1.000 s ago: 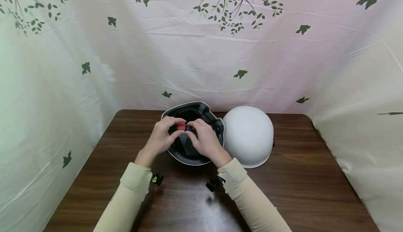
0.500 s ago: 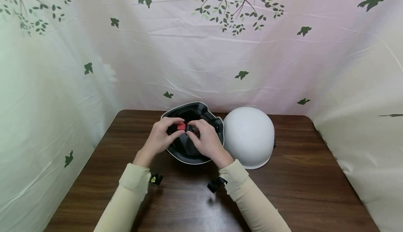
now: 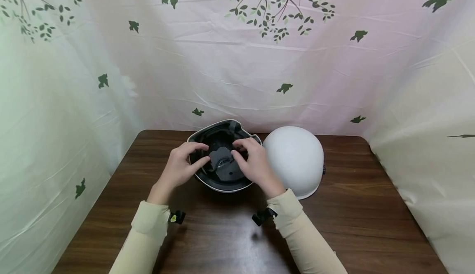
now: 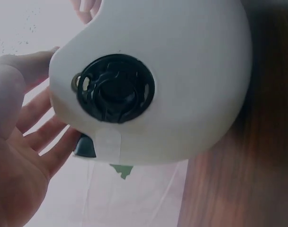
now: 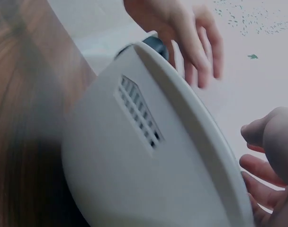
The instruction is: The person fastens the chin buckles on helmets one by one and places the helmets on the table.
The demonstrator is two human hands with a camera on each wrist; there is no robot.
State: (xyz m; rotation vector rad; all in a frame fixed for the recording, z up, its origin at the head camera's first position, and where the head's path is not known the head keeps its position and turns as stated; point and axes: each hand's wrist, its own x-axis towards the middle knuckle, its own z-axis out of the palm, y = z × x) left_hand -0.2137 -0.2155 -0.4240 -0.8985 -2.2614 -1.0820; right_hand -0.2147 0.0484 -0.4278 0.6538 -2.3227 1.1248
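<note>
An upturned white helmet (image 3: pixel 229 173) with a black liner lies on the table, its hollow facing up. Over its left rim hovers my left hand (image 3: pixel 179 164), fingers and thumb spread with a gap between them. My right hand (image 3: pixel 256 164) is above the helmet's right side, its thumb and fingers parted and holding nothing. In the left wrist view the helmet's outer shell (image 4: pixel 196 80) shows a round black fitting (image 4: pixel 116 90). The right wrist view shows a grille-like vent (image 5: pixel 137 113). No red buckle is visible in any current view.
A second white helmet (image 3: pixel 294 158), dome up, stands just right of the upturned one. Both are on a dark brown wooden table (image 3: pixel 219 241) near its back edge. A pale curtain (image 3: pixel 230 72) with leaf prints surrounds the table on the far side and flanks.
Both hands have let go of the red and black buckle and moved apart, the left hand leftward and the right hand rightward. The upturned helmet has shifted slightly left.
</note>
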